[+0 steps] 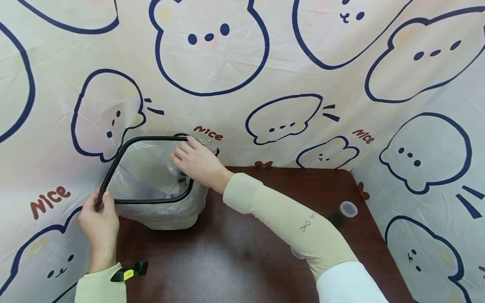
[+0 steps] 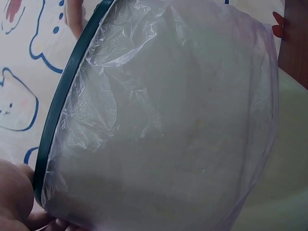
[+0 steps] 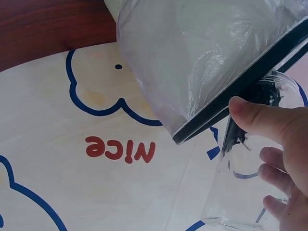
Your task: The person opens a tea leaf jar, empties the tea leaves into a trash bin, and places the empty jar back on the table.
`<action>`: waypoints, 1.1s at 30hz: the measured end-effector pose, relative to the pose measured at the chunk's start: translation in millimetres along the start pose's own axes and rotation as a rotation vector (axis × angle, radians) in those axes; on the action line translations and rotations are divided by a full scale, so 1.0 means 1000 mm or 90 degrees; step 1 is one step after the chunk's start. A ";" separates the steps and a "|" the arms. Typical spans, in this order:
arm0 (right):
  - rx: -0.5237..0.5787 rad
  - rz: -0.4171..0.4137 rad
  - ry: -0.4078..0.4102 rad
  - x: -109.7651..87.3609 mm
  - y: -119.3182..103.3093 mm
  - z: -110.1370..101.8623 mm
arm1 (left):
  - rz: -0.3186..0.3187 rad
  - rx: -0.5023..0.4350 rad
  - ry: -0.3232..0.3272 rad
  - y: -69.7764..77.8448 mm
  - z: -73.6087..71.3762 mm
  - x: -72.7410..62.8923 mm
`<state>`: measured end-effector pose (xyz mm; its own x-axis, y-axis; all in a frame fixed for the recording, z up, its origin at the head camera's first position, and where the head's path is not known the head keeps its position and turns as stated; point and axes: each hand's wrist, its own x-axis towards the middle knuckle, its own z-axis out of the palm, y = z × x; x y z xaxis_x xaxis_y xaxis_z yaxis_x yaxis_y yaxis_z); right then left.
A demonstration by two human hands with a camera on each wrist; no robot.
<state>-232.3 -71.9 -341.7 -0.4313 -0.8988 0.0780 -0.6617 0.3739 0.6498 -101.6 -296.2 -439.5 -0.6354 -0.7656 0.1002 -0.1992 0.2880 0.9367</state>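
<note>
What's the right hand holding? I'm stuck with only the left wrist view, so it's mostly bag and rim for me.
Observer: From the right wrist view, the right hand holds a clear cup.
Operator: Okay, is it upright?
Observer: No, it's tilted, with one end over the inside of the bin.
Operator: Got it. Is there anything over on the right side of the table?
Observer: Yes, the head view shows a dark container with a pale top near the right edge.
</note>
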 end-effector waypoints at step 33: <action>-0.006 -0.025 0.050 0.002 0.001 0.002 | -0.010 0.002 -0.002 0.001 0.000 -0.001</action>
<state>-234.8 -72.6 -342.4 -0.3551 -0.9282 0.1108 -0.6719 0.3358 0.6602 -101.5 -295.3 -438.4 -0.6343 -0.7685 0.0845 -0.2118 0.2779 0.9370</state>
